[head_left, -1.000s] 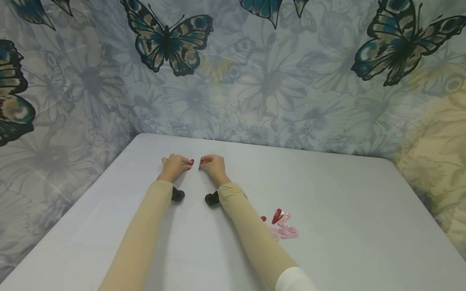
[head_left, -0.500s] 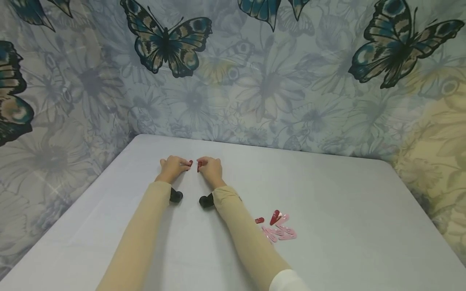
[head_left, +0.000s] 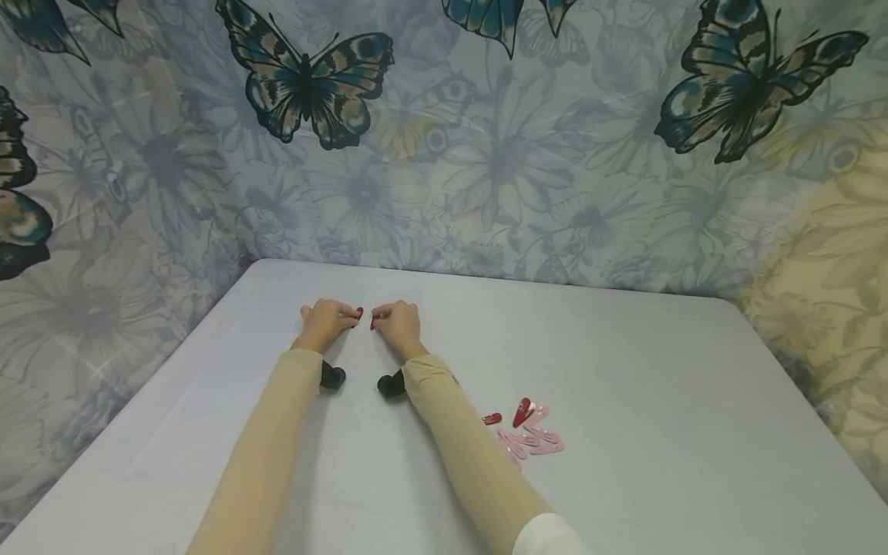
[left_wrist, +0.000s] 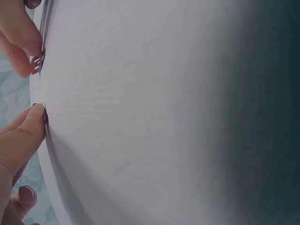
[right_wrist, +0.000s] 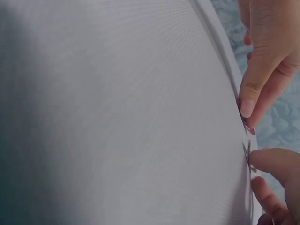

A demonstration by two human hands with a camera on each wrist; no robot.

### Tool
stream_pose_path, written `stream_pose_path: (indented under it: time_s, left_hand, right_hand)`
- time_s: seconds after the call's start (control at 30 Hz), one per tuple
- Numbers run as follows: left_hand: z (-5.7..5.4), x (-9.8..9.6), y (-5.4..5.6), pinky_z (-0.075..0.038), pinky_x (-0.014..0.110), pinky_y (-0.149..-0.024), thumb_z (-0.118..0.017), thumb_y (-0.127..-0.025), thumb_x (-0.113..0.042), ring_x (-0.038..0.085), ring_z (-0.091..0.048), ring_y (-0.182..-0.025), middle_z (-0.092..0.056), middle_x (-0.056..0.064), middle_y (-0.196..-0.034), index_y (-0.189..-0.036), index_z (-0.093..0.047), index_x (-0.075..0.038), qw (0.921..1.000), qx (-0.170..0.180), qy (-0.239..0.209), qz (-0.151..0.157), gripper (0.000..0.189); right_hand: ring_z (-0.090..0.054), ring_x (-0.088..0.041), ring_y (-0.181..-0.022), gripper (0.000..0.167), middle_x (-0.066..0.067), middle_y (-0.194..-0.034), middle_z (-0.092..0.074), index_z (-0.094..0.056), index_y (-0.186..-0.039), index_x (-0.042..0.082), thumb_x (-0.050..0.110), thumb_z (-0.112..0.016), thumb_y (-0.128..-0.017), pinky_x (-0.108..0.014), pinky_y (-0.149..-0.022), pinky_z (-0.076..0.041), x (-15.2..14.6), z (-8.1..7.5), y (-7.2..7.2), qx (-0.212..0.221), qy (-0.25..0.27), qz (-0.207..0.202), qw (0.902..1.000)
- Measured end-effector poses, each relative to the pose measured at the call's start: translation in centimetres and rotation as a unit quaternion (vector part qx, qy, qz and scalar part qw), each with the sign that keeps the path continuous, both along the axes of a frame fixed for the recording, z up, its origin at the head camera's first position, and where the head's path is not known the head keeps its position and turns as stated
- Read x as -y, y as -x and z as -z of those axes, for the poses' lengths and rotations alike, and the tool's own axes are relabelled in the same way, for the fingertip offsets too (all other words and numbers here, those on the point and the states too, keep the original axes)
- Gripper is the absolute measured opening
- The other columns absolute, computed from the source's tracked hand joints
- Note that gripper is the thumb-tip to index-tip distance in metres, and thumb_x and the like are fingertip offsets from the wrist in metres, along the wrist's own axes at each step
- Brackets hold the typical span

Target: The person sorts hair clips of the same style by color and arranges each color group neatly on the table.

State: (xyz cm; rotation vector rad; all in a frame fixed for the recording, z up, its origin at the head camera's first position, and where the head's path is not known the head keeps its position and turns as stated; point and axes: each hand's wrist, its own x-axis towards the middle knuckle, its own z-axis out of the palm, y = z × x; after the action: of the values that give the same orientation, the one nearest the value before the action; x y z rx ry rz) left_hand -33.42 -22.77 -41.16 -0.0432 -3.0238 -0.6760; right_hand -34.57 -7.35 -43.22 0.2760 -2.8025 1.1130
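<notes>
Both hands are close together near the far left part of the white table. In the head view my left hand pinches a small red hair clip between thumb and fingers. Facing it across a narrow gap, my right hand pinches another red hair clip. The left wrist view shows the right hand's clip with slots, held low by the tabletop. Fingers largely cover the left hand's clip there.
Beside the right forearm lie several loose clips: a red clip, another red clip and overlapping pink clips. A wall with butterflies and flowers stands behind the table. Black wrist devices hang under the sleeves.
The right hand has shifted slightly left, and its clip appears turned a little. The left hand keeps its hold with little movement. The view has shifted slightly.
</notes>
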Motion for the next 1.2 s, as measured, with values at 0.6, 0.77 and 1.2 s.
stream_pose_path:
  time_s: [0.6,0.77,1.2]
  left_hand:
    - [-0.1,-0.1,0.3,-0.022,0.057,-0.102,-0.067,-0.092,-0.024,0.04,-0.05,-0.128,-0.064,0.016,-0.129,-0.116,-0.071,-0.009,0.9996,0.025,-0.015,-0.004,0.029]
    - [-0.1,0.0,-0.1,-0.021,0.06,-0.105,-0.068,-0.091,-0.024,0.041,-0.049,-0.13,-0.063,0.017,-0.13,-0.117,-0.071,-0.008,0.9995,0.025,-0.017,-0.005,0.03]
    - [-0.2,-0.3,-0.2,-0.018,0.064,-0.108,-0.067,-0.092,-0.025,0.042,-0.046,-0.132,-0.061,0.019,-0.132,-0.116,-0.07,-0.007,0.9994,0.03,-0.018,-0.001,0.03]
  right_hand:
    - [-0.063,-0.03,-0.108,0.026,-0.018,-0.114,-0.069,-0.069,-0.109,0.0,0.019,-0.063,-0.093,-0.036,-0.09,-0.05,-5.6,-4.8,-0.6,0.097,0.147,-0.045,0.9833]
    - [-0.063,-0.029,-0.11,0.027,-0.016,-0.117,-0.069,-0.068,-0.111,0.001,0.021,-0.062,-0.094,-0.038,-0.092,-0.05,-8.4,-6.4,-1.4,0.093,0.125,-0.078,0.9847]
    - [-0.059,-0.028,-0.108,0.027,-0.017,-0.113,-0.069,-0.068,-0.11,0.001,0.022,-0.061,-0.095,-0.038,-0.094,-0.044,-16.3,-7.8,-6.5,0.072,0.097,-0.119,0.9855]
